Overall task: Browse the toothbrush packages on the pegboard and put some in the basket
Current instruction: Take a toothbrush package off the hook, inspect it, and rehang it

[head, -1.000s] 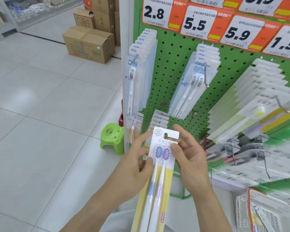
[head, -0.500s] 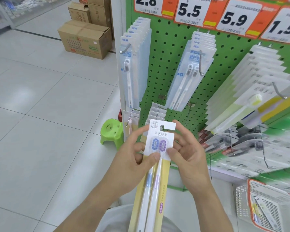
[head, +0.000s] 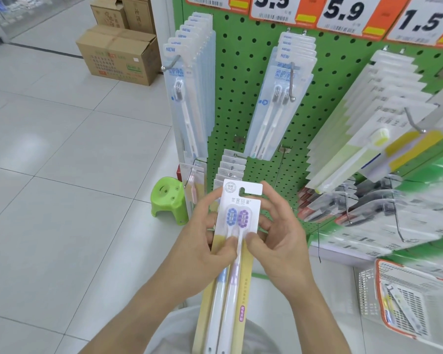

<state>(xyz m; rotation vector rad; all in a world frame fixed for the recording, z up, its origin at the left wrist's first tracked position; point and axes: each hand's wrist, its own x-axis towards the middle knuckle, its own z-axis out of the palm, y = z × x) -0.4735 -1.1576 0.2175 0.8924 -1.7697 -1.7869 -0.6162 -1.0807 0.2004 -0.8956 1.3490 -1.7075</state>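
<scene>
Two hands, left (head: pixel 202 241) and right (head: pixel 279 238), pinch a toothbrush pack (head: pixel 237 226) before the pegboard (head: pixel 243 98), basket (head: pixel 404 297) lower right, stool (head: pixel 168 198) and boxes (head: pixel 118 52) on tiled floor (head: pixel 62 175).

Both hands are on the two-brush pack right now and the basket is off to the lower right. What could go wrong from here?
1. The toothbrush pack is long, and the left hand and right hand pinch only its upper part; its bottom end could swing or catch when carried over.
2. The basket sits low at the frame's right edge, partly out of view, so a drop could miss its rim.
3. Bare hook tips jut out from the pegboard and might snag a sleeve or the pack.
</scene>
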